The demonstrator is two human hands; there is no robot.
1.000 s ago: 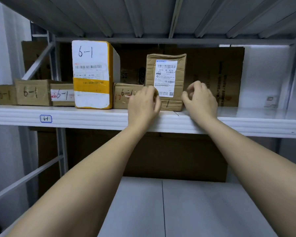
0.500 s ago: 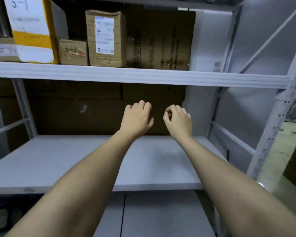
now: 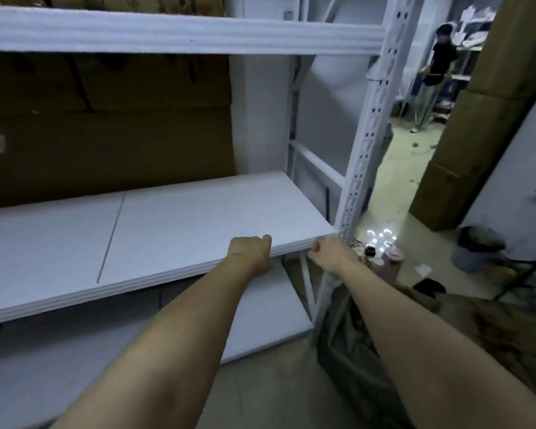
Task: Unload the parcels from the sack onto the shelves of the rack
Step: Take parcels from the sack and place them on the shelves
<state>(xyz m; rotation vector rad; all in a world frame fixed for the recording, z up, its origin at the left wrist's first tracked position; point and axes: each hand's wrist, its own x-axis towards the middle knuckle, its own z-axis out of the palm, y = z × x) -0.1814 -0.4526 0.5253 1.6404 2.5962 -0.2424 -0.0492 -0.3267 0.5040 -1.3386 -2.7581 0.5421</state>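
- The sack (image 3: 362,342), dark and slumped, sits on the floor at the right foot of the rack (image 3: 365,144), just beside its perforated upright; its mouth is partly hidden behind the right forearm, and I cannot tell what it holds.
- No parcels show now. A second ago both hands were at a labelled brown box on the upper shelf; half a second ago they had dropped in front of the middle shelf, with the boxes up at the top of the view.
- Now the view has swung down and to the right, so those boxes are out of frame and the sack has come in.
- The left hand (image 3: 252,253) is at the front edge of the middle shelf (image 3: 180,212), fingers curled loosely, holding nothing.
- The right hand (image 3: 331,252) is near the shelf's right corner, just beside the upright, fingers also loosely curled and empty.
- My reading: one parcel is placed and the hands are heading to the sack for another.
- Flattened cardboard (image 3: 106,131) lines the rack's back.
- Farther off, a person (image 3: 440,60) stands in the room beyond, and a grey bin (image 3: 477,252) sits on the floor.
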